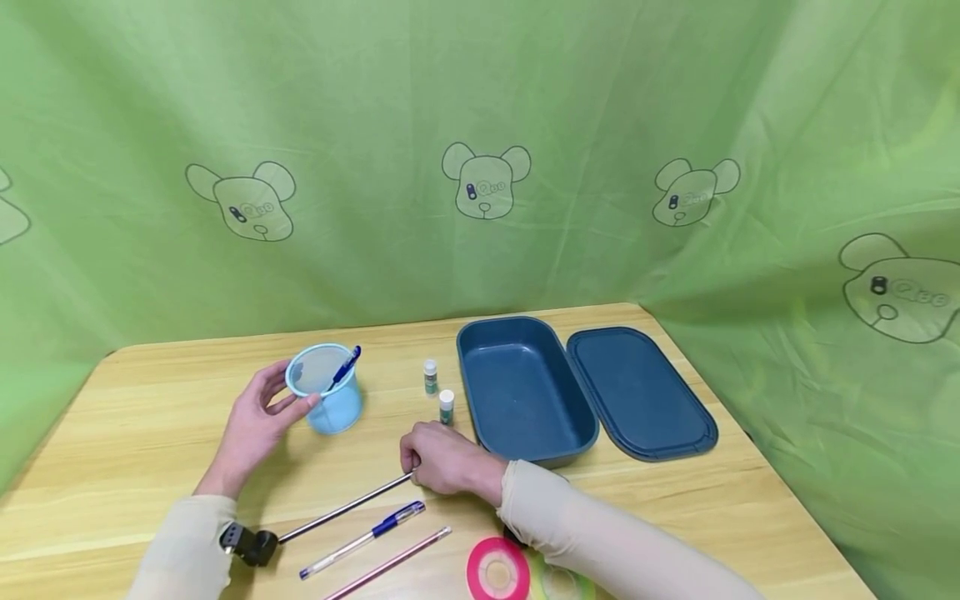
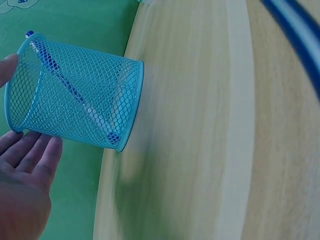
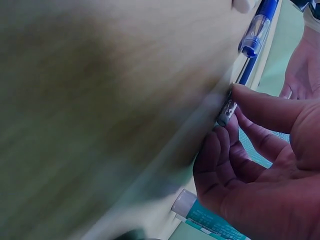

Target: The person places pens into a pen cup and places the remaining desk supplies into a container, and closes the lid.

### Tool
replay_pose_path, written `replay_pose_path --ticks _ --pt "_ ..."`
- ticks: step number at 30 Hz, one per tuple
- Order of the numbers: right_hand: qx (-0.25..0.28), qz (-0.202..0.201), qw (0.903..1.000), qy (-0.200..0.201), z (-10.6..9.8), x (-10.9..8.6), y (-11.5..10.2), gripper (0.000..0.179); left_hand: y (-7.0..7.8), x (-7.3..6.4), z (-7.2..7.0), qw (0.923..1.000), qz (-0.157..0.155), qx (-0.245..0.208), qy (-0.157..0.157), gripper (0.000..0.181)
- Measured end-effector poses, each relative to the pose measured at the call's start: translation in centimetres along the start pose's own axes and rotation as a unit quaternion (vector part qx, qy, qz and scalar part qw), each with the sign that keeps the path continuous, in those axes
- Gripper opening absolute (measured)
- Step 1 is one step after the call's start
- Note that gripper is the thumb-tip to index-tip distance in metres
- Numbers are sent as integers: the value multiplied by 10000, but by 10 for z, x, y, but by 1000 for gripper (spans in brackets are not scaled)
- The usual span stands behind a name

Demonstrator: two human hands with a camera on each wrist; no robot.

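Note:
My left hand [image 1: 258, 417] holds a light-blue mesh pen cup [image 2: 75, 92] near its rim, thumb on one side and fingers on the other. Inside the cup a blue-capped pen [image 1: 346, 364] leans, its top above the rim. My right hand [image 1: 444, 458] pinches the eraser end of a shiny pencil [image 1: 345, 507] between thumb and fingers, close over the table; in the right wrist view the metal band and eraser [image 3: 227, 114] show at the fingertips. The pencil's far end passes behind the black wrist camera. Below it lie another blue-capped pen [image 1: 363, 540] and a pink pencil [image 1: 390, 564].
Two small white-capped tubes, one farther back [image 1: 431, 377] and one nearer [image 1: 446, 407], stand beyond my right hand. A dark-blue box [image 1: 517, 392] and its lid [image 1: 641, 392] lie to the right. Red [image 1: 483, 575] and yellow-green [image 1: 581, 586] tape rolls sit by my right sleeve.

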State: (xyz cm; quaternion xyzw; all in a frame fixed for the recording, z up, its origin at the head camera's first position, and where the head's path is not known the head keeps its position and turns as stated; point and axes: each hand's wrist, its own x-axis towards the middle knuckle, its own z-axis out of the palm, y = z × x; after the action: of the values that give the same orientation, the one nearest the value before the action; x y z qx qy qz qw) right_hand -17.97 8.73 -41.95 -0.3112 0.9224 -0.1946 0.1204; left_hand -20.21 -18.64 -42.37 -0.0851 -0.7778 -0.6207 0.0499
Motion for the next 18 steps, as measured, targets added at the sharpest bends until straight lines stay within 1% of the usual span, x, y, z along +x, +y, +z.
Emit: replay_pose_path --ticks 6,9,13,16,18 --pt "-277 -159 9994 -134 1 -2 2 21 -1 -1 2 10000 -25 -38 22 77" --pt "-336 -170 9990 -252 0 -4 3 21 -2 -1 3 10000 -37 -17 7 77" --pt "-96 -74 9992 -386 -4 -5 4 20 -3 -1 3 10000 -87 2 -2 78" --pt "122 -96 9993 -326 -7 -6 4 18 -2 -1 2 10000 -62 7 27 78" --pt "234 -183 9993 -233 -9 -8 4 16 -2 0 2 10000 1 3 39 77"
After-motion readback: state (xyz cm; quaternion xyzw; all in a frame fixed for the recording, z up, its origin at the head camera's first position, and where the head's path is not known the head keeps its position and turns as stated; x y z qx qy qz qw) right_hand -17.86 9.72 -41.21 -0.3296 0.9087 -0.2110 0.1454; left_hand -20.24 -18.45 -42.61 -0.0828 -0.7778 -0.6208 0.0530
